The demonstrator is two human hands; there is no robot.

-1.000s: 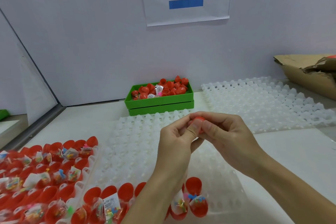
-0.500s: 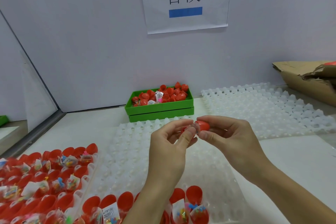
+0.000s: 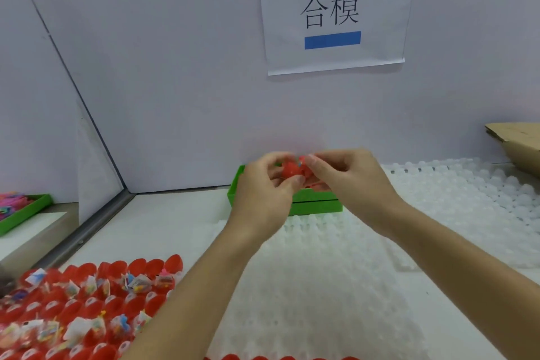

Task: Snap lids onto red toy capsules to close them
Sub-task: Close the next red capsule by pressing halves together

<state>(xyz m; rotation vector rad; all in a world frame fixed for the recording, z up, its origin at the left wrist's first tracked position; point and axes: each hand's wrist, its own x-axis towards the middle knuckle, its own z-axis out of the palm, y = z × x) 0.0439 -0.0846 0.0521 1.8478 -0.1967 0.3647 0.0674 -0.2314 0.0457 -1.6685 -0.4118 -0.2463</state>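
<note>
Both hands are raised in front of the wall: the left hand point(image 3: 264, 193) and the right hand point(image 3: 347, 181) are pressed toward each other, fingers curled and pinching a small red plastic toy capsule point(image 3: 292, 174) between them. A speck of coloured filling is glimpsed at its top edge, though blur hides the seam, so whether the lid is fully seated cannot be told. Half a second ago the capsule was held lower, over the white dimpled plastic tray point(image 3: 315, 286); it has since been lifted and carried forward, and is now seen against the green plastic bin point(image 3: 318, 206). The closing press is judged to be under way or just finished. Rows of open red capsule halves holding bagged toys point(image 3: 96, 301) are left waiting at the near left of the bench point(image 3: 175, 219). A cardboard box point(image 3: 517, 143) is seen at far right.
</note>
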